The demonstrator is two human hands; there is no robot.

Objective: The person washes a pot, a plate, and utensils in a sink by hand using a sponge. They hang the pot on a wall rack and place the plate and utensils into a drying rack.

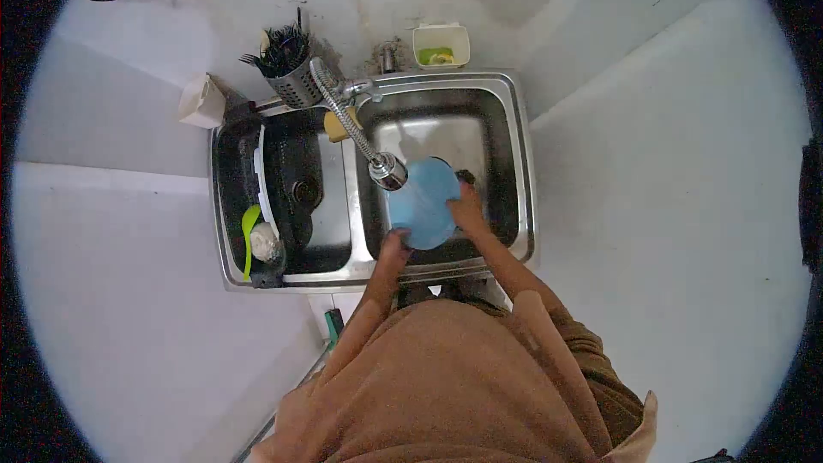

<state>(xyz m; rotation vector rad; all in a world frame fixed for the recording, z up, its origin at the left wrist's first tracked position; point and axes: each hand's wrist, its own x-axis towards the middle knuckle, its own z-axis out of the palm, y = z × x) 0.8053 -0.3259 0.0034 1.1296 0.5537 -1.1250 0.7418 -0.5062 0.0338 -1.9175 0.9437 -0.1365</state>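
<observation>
A round light-blue plate or lid [426, 206] is held over the right sink basin [411, 133], below the faucet's spray head [388, 171]. My left hand [394, 249] grips its lower left edge, fingers wrapped round the rim. At its right side is my right hand [467, 210], with fingers bent against the surface; whether they hold anything else is too small to tell. A dark round drain part [465, 177] shows just beyond the right hand.
Behind the sink stand a metal cutlery holder [295, 84], a sponge [341, 125] and a white tub [441, 45]. In the left basin [330, 206] are a white plate [261, 176], a green utensil [249, 240] and a whitish lump [265, 243].
</observation>
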